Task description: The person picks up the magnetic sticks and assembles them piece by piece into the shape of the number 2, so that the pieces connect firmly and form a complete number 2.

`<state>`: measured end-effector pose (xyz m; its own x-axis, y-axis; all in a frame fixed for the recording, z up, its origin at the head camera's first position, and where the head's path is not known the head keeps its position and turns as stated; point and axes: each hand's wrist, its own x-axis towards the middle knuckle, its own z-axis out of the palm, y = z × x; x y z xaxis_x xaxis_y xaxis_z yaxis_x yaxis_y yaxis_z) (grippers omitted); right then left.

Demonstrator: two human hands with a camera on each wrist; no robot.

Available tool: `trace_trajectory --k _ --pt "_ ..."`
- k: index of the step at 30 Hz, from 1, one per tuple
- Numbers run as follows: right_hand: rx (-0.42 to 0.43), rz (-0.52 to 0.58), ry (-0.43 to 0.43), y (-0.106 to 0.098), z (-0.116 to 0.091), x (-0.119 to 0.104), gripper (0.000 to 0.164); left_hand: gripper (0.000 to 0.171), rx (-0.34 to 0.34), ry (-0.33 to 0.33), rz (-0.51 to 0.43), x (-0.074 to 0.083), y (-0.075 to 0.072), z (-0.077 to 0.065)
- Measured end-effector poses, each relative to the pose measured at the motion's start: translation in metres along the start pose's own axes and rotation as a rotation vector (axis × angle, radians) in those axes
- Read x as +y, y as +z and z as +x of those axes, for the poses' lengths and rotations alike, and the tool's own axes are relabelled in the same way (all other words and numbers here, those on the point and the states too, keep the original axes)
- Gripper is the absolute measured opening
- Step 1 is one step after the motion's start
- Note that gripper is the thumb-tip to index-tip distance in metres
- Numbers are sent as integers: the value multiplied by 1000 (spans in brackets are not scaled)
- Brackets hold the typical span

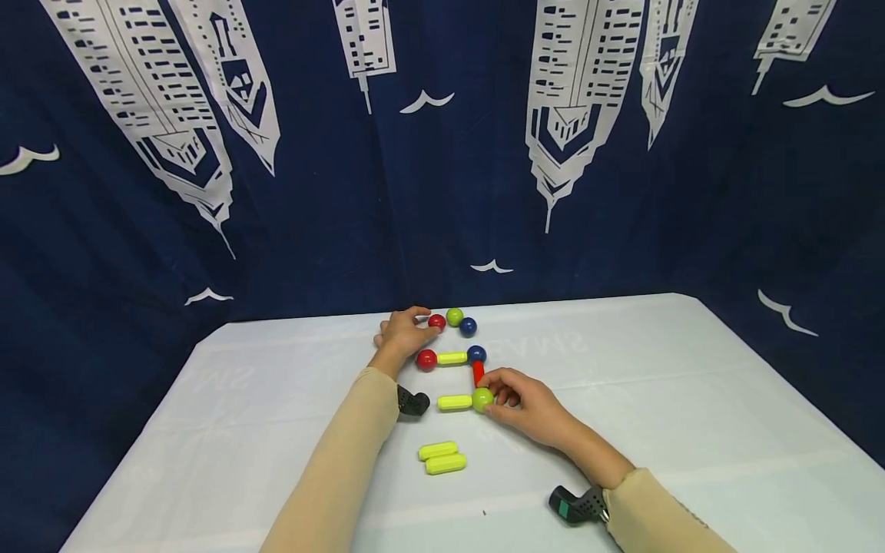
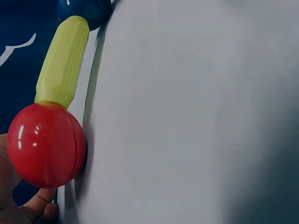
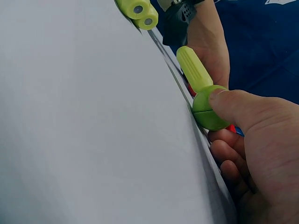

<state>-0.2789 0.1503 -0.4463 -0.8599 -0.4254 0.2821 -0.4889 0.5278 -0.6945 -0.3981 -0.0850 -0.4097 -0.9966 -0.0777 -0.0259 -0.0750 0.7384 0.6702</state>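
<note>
Left of the green ball (image 1: 482, 399), touching it, lay a yellow rod (image 1: 454, 402); the right hand (image 1: 531, 405) pinched that ball. Beyond it, the left hand (image 1: 403, 333) had thumb and finger parted at the farther red ball (image 1: 437, 321), gripping or not I couldn't tell.

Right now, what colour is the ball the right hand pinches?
Green: the ball shows best in the right wrist view.

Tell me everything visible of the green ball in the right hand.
Glossy and plastic-looking, the green ball shows a seam line. The right hand pinches it over the white table. A yellow rod extends from its left; a red rod runs toward it from the far side, that join partly hidden.
</note>
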Motion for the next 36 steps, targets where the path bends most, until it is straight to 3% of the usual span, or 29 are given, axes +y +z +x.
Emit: trace_trajectory --k 6,13,17,21,24,26,30,36 --pt "-4 -8 -1 -2 0 -2 31 38 -1 9 3 3 -3 -3" --pt "-2 -1 -9 0 0 -3 32 34 9 0 -45 -5 -2 -1" --pt "0 1 -11 0 1 -2 32 32 19 -9 -174 -10 -2 2" --pt "1 5 -5 0 0 -1 32 32 -4 -24 -384 -14 -5 0" --pt "0 5 -6 0 1 -2 31 33 -2 -47 -500 -17 -11 -10" --pt "4 3 -8 0 1 -2 31 33 8 -71 -522 -16 -16 -21" --pt "13 2 -10 0 0 -1 31 33 22 -94 -519 -16 -24 -46" --pt "12 10 -17 0 1 1 32 31 25 -63 -486 -27 -34 -80"
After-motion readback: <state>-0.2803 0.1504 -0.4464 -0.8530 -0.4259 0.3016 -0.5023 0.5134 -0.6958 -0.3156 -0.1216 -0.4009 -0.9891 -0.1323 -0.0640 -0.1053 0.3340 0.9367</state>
